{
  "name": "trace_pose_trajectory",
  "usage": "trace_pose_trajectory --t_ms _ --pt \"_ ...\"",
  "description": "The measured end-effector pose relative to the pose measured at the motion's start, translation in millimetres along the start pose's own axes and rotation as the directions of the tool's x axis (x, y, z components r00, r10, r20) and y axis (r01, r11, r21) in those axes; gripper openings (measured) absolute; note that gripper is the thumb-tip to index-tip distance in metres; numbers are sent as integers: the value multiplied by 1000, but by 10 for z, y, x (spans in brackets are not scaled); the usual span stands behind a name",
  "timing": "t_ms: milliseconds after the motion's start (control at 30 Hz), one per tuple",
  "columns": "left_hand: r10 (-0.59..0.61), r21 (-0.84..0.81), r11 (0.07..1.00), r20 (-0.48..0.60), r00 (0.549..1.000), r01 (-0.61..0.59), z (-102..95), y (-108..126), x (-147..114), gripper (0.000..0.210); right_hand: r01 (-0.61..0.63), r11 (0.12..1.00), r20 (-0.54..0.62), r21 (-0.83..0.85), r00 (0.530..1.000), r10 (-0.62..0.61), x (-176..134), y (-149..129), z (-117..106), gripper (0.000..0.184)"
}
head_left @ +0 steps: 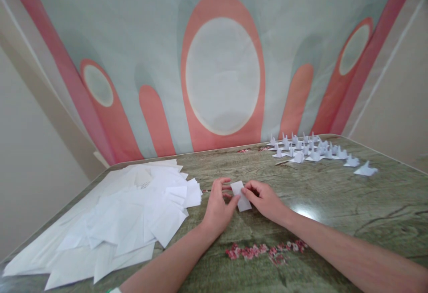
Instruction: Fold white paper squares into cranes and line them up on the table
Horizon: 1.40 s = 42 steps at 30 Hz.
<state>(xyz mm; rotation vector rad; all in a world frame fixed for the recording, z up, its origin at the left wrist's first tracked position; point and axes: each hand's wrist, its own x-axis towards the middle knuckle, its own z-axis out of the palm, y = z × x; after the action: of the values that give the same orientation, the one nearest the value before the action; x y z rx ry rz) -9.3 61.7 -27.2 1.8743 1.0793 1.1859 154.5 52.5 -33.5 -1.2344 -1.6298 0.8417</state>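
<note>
Between my two hands is a small folded piece of white paper (241, 196), held up just above the table. My left hand (219, 204) grips its left edge, thumb in front and fingers curled behind. On the other side my right hand (262, 199) pinches the right edge between thumb and bent fingers. The paper is a narrow rectangle, slightly tilted. Parts of the fingers behind it are hidden.
A large spread pile of white paper sheets (117, 221) covers the table's left side. Several folded white paper cranes (314, 152) stand in rows at the back right. The wood-patterned table (334, 204) has pink blossom prints and meets a patterned wall covering (220, 143) behind.
</note>
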Motion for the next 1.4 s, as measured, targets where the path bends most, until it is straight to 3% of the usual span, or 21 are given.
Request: trace_pose_trajectory --t_ms 100,267,567,933,1400 --pt "-128 -194 971 74 989 140 10 -44 20 34 -3 1000 11 1 1000 3 -18 -21 -7 23" --pt "-161 -368 917 5 987 151 21 -109 62 36 -34 996 35 82 999 32 -10 -58 -27 24" --pt "-185 -436 886 -27 982 155 8 -116 93 35 -24 996 69 88 997 18 -2 -44 -48 24" --pt "-163 -360 920 4 987 153 -13 -115 93 21 -21 995 80 93 997 13 2 -37 -59 25" --pt "-191 -424 890 -12 982 168 -14 -75 95 18 -13 995 94 100 996 4 0 -29 -57 25"
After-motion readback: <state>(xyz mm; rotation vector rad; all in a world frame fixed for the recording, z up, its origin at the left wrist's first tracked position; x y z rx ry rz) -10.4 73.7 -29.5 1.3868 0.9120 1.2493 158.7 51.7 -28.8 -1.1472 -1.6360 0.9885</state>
